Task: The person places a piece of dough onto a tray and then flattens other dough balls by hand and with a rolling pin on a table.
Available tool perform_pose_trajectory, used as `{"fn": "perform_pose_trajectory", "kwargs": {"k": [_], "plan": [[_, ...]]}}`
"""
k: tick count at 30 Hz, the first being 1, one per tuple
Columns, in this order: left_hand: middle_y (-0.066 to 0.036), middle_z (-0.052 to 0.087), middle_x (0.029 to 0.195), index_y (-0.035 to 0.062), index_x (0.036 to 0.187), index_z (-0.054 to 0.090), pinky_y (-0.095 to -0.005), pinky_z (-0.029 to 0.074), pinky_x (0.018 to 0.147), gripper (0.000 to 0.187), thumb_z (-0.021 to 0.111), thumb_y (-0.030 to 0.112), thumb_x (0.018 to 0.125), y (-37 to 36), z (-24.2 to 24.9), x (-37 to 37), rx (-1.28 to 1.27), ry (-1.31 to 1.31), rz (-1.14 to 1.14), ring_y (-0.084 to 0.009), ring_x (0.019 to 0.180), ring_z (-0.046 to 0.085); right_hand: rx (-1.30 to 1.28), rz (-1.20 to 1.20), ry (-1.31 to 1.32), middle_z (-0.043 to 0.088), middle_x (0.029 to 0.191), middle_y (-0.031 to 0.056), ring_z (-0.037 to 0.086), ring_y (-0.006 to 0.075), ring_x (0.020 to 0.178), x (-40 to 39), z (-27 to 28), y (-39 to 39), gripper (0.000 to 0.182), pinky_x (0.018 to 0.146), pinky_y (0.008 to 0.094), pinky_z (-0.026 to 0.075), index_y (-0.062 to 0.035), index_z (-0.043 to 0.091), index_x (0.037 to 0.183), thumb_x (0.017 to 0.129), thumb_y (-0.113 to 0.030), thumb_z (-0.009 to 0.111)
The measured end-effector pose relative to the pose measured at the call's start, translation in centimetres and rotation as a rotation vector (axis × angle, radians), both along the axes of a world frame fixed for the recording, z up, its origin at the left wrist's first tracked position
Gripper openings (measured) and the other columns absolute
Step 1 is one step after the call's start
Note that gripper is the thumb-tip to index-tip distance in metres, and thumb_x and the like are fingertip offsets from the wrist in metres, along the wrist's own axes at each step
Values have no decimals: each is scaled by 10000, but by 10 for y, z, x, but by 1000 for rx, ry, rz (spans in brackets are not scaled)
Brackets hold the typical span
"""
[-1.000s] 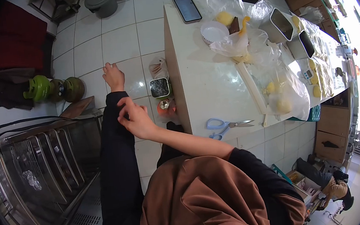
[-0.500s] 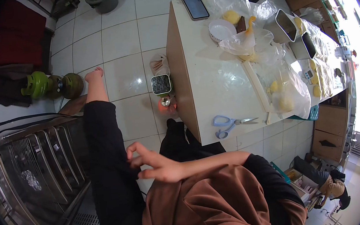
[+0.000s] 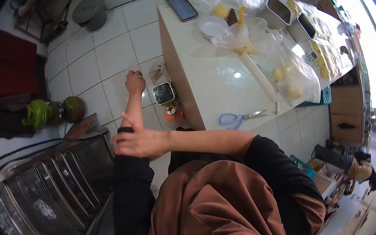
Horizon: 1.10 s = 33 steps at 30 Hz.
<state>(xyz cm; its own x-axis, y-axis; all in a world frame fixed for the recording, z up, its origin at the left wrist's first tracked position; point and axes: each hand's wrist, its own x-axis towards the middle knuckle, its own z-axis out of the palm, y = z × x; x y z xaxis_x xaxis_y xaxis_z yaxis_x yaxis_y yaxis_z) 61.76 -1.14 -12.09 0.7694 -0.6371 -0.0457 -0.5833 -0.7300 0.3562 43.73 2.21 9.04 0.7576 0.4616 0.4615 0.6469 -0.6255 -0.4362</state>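
Note:
My left arm reaches forward over the floor tiles. At its end my left hand (image 3: 135, 82) is closed, its fingers curled in, and I see nothing in it. Across my body, my right hand (image 3: 136, 143) lies wrapped around the left forearm at the edge of the black sleeve (image 3: 132, 179), gripping the cloth. The thumb sticks up beside the bare forearm; some fingertips are hidden behind the arm. To the right of the hands, blue-handled scissors (image 3: 239, 118) rest near the table's edge, touched by neither hand.
The white table (image 3: 212, 82) holds a phone (image 3: 181, 7), plastic bags (image 3: 301, 74), metal tins (image 3: 275, 12) and pale yellow pieces. A rack of trays (image 3: 61, 183) stands at left, near green gas cylinders (image 3: 37, 114). A black-topped container (image 3: 163, 93) sits beside the table.
My right hand has gone from loosely spread beside the left sleeve to gripping it near its edge. The left arm has swung right, with more bare forearm showing. The view has shifted.

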Motion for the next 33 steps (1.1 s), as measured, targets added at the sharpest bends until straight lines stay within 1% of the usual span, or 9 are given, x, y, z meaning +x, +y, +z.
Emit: {"fn": "perform_pose_trajectory", "kwargs": {"k": [3,9,14,17,21,24,26,30,33], "plan": [[-98,567,1003,96,912,648,-408,485,751,181,536,104,771,8,-27,-21,37,113,26,-259,935,555,88,54,2,521,1075,44,382,183,1221,-23,16,4,450,1017,698,4,-33,492,1009,599,-110,660],[-69,564,1051,79,1055,583,-319,462,709,275,478,72,800,0,-51,-51,-1085,921,888,-181,888,548,19,-15,5,468,1162,63,326,214,1270,-81,-15,32,419,1013,705,32,-16,466,1121,726,-123,556],[-68,537,1082,83,1112,517,-298,438,768,276,488,75,838,28,60,-142,-1134,737,417,-175,929,536,294,-339,475,331,1360,129,257,321,1308,-170,-2,-48,781,1030,625,74,-90,308,1333,681,-287,690],[-68,524,1115,73,1155,495,-283,416,808,340,543,92,818,44,91,-203,-1037,645,171,-168,979,514,477,-982,391,331,1366,144,300,338,1272,-245,18,-150,851,1045,449,237,-107,339,1335,622,-175,798],[-84,488,1196,96,1221,476,-396,356,923,466,615,151,780,24,141,-287,-554,355,-262,-243,1100,458,470,-1762,-182,596,1084,133,556,233,1023,-375,30,-282,354,871,322,423,-20,520,1157,822,-82,619],[-94,456,1248,132,1243,481,-477,266,996,541,669,225,745,-10,152,-344,-256,100,-505,-293,1189,382,205,-2289,589,631,975,178,618,295,892,-484,8,-333,270,785,388,475,-18,594,1006,814,-207,596],[-99,431,1280,158,1247,487,-518,211,1018,578,695,264,718,-29,161,-376,54,-26,-529,-314,1234,328,237,-2113,998,640,887,198,622,306,854,-538,-60,-360,287,756,395,478,-34,608,1007,808,-239,577],[-63,536,1068,143,1091,555,-451,279,950,443,712,228,686,-41,129,-383,-70,-46,-462,-288,1103,416,598,-1949,512,650,797,168,634,286,823,-515,-86,-359,313,748,357,486,-54,594,1086,788,-147,611],[-51,543,958,110,975,561,-409,324,867,325,696,186,689,-42,126,-382,-75,-11,-480,-264,985,471,1024,-1455,314,581,1088,146,593,238,964,-495,-58,-383,568,843,353,457,-122,363,1345,819,-20,554]]}}
